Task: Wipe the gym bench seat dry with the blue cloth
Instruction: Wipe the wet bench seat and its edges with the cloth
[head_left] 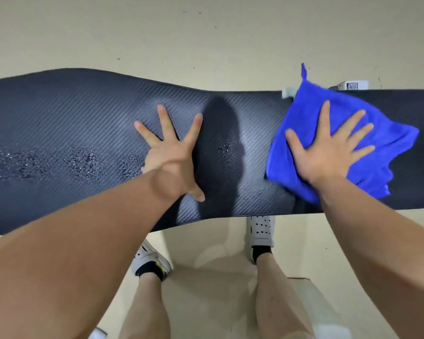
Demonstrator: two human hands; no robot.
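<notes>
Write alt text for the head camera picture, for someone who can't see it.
Seen from above, a person's right hand presses a blue cloth flat on a black gym bench seat, while the left hand rests spread on the bare pad. Water droplets remain left of that hand.

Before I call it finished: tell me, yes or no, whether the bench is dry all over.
No: water drops still bead on the bench left of the left hand, away from the cloth.
</notes>
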